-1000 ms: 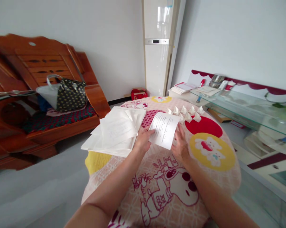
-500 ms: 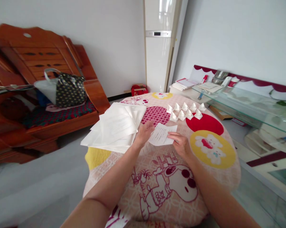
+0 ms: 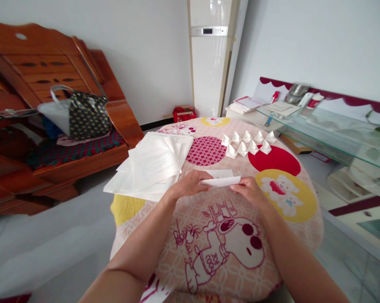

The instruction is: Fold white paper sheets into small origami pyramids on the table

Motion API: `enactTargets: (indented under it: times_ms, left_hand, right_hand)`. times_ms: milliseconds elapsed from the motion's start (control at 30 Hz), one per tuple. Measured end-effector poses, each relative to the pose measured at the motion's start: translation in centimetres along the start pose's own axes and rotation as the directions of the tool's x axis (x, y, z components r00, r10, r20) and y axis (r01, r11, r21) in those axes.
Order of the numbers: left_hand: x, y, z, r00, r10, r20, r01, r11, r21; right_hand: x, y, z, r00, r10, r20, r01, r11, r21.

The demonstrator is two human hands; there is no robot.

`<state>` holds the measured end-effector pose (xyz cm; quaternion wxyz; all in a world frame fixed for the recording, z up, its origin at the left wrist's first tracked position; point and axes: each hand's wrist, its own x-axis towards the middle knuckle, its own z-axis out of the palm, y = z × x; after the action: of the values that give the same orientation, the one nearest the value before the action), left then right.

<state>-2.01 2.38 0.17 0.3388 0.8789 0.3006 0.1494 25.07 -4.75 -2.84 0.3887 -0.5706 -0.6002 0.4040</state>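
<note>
A small sheet of printed paper [image 3: 221, 182] is held between my two hands above the patterned tablecloth [image 3: 209, 206], its near edge bent up toward me. My left hand [image 3: 191, 185] is closed on the sheet's left end. At the right end, my right hand [image 3: 248, 188] pinches the corner between thumb and fingers. Beyond the sheet, several folded white paper pieces [image 3: 242, 148] with pointed tops stand in two rows. Left of my left hand lies a loose stack of white paper [image 3: 152, 164], some sheets printed.
A wooden armchair [image 3: 114, 122] with a patterned bag [image 3: 87, 115] stands at the left. On the right is a glass-topped cabinet [image 3: 329, 139] carrying papers, a metal container and a cup. A tall white air conditioner [image 3: 207, 71] stands in the corner behind a red object [image 3: 183, 114].
The sheet lay nearly flat with its print showing; now its near edge is bent up. My left hand has gone from open beside it to gripping its left end.
</note>
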Motion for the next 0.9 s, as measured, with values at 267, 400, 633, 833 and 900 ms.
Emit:
enactTargets:
  times_ms: [267, 400, 633, 833, 900]
  left_hand:
    - [1.2, 0.7, 1.7, 0.977, -0.210, -0.021, 0.209, 0.976, -0.065]
    - [1.8, 0.1, 2.8, 0.935, -0.322, -0.148, 0.305, 0.944, -0.127]
    - [2.1, -1.3, 3.4, 0.808, -0.500, -0.312, 0.432, 0.863, -0.262]
    - [2.1, -0.5, 3.5, 0.770, -0.522, -0.368, 0.502, 0.851, -0.155]
    - [2.1, -0.2, 3.6, 0.775, -0.514, -0.367, 0.515, 0.851, -0.105]
  right_hand:
    - [-0.6, -0.9, -1.0, 0.998, 0.059, 0.005, -0.058, 0.992, -0.114]
    - [-0.5, -0.7, -0.3, 0.991, 0.099, -0.091, -0.110, 0.986, -0.124]
    - [0.7, -0.5, 1.7, 0.945, -0.083, -0.315, -0.057, 0.910, -0.410]
    - [1.6, 0.2, 2.1, 0.934, -0.115, -0.339, -0.095, 0.834, -0.544]
    - [1.7, 0.4, 2.0, 0.935, -0.105, -0.339, -0.102, 0.835, -0.540]
